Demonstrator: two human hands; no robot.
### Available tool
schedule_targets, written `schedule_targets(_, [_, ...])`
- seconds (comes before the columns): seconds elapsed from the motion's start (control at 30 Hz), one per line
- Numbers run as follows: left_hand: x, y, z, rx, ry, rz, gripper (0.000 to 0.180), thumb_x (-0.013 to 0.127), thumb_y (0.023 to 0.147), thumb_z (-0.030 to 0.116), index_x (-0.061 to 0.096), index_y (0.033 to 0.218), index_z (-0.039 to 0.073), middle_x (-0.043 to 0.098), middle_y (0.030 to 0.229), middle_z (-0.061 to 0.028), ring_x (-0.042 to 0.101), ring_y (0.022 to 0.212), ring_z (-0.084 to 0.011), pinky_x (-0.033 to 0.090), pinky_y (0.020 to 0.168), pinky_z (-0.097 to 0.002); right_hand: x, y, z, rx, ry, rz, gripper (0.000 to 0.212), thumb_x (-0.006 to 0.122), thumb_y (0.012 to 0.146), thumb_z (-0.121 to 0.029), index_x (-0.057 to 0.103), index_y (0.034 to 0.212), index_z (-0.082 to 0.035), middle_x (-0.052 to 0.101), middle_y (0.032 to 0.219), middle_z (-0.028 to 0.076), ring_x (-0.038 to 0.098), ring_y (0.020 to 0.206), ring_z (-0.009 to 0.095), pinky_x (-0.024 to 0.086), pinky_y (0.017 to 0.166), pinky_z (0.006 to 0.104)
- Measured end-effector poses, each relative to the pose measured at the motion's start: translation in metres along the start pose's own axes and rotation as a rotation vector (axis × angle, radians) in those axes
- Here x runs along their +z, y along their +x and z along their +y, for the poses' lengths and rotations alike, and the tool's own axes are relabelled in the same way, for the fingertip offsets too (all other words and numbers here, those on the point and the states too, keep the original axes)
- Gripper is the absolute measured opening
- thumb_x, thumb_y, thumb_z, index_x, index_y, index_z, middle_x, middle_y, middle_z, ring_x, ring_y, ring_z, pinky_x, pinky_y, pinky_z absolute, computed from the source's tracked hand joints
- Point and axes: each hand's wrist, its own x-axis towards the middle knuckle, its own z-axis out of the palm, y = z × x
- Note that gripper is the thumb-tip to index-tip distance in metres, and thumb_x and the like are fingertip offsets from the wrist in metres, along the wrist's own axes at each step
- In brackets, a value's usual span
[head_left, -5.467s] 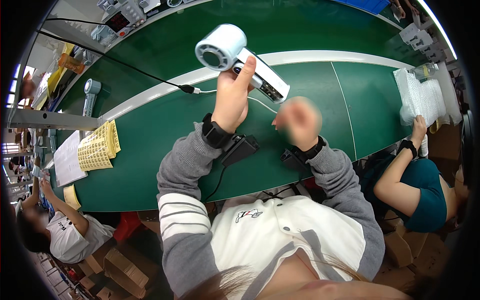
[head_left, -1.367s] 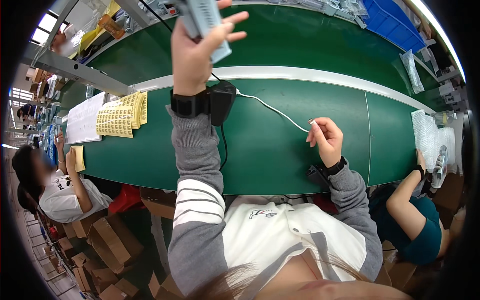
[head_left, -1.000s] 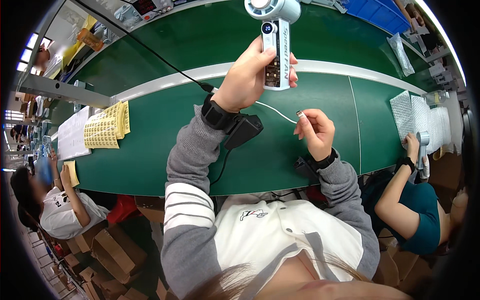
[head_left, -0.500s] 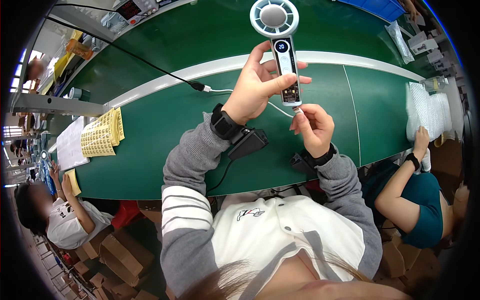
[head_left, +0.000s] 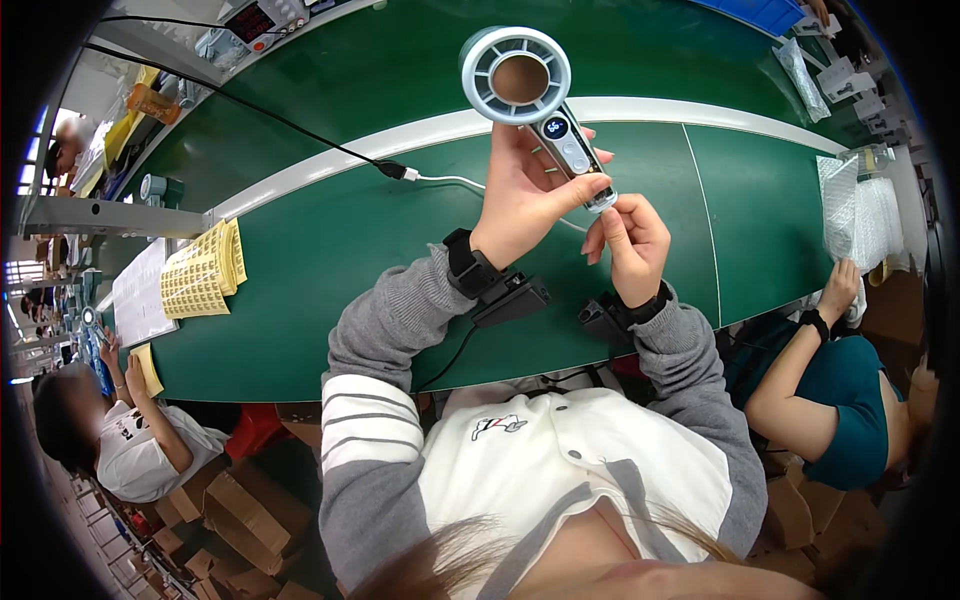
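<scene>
Holding pale fan [head_left: 567, 146], left hand [head_left: 522, 198] fingers curled behind it, right hand [head_left: 638, 250] fingers pinching white cable [head_left: 450, 180] at fan base

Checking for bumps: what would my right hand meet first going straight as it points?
Probably the handheld fan, at its lower end; depth is unclear, and your right hand may be touching it.

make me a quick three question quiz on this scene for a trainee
1. Which hand holds up the fan?
2. True or false: the yellow sheets lie to the left of the fan.
3. Where are the fingertips of the right hand?
A) at the fan's round head
B) at the fan's handle end
C) on the yellow sheets

Key: 1. the left hand; 2. true; 3. B
</scene>
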Motion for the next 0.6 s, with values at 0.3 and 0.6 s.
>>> schedule_targets(0.3, [-0.012,0.004,0.004,-0.112,0.051,0.114,0.047,0.058,0.079,0.004,0.035,0.119,-0.002,0.052,0.104,-0.0104,0.054,0.093,-0.0201,0.044,0.081,-0.0294,0.008,0.0,0.002,-0.074,-0.058,0.024,0.009,0.047,0.087,-0.005,0.047,0.087,0.004,0.056,0.06,0.008,0.052,0.049,0.01,0.041,0.046,0.0203])
schedule_targets(0.6, [-0.009,0.002,0.085,0.647,0.602,0.243,0.045,0.057,0.082,0.017,0.039,0.116,-0.008,0.053,0.108,-0.02,0.057,0.09,-0.0345,0.049,0.077,-0.0394,-0.002,-0.001,0.002,-0.17,-0.216,0.05,0.007,0.053,0.082,0.0,0.052,0.086,0.006,0.058,0.062,0.008,0.055,0.052,0.01,0.042,0.043,0.0186])
